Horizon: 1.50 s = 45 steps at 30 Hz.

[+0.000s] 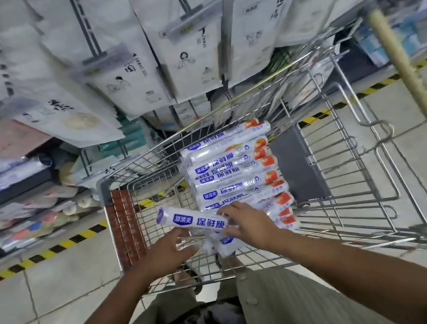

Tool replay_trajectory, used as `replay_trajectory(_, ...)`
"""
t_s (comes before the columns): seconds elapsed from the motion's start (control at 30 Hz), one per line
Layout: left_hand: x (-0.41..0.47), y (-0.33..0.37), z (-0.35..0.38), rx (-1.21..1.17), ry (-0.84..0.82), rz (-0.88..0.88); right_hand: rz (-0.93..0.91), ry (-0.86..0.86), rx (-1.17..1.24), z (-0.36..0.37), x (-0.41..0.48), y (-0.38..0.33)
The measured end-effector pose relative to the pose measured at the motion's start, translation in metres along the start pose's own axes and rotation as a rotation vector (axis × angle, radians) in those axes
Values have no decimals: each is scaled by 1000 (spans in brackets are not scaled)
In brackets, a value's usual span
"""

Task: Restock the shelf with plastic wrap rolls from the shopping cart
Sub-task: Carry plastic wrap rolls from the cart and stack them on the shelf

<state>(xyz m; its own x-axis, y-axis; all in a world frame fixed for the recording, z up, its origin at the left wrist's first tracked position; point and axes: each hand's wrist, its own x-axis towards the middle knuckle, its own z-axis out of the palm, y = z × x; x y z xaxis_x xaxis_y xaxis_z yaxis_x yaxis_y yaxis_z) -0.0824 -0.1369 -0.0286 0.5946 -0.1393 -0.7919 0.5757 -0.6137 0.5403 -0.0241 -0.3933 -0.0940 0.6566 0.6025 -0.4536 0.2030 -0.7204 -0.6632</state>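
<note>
A wire shopping cart (366,162) stands in front of me with a stack of several white plastic wrap rolls (232,170) with blue lettering in its basket. One roll (187,220) is lifted above the near end of the stack. My right hand (248,222) grips its right end from above, fingers curled round it. My left hand (164,251) is just under the roll's middle, fingers loosely spread and touching it. Another roll (228,243) lies below the hands. The shelf (18,186) runs along the left.
White hanging packs (186,55) fill hooks above the cart. Lower shelves at left carry flat packaged goods (37,222). Yellow-black hazard tape (54,247) marks the tiled floor along the shelf base. A pale pole (416,89) leans at the right. The cart handle (125,223) is red-brown.
</note>
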Motion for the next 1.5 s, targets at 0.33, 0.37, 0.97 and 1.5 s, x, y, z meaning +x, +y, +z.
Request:
replay_trajectory(0.33,9,4,5,-632,281,-84,91,-121,75,9,23,4)
replay_trajectory(0.37,10,2,4,-639,297,-99,154,-159,-68,7,23,26)
replay_trajectory(0.97,-22,-26,-18,-681,515,-71,268,-230,-403,-1,23,70)
replay_trajectory(1.5,-155,-117,-70,-932,731,185,-54,113,18,10,45,-193)
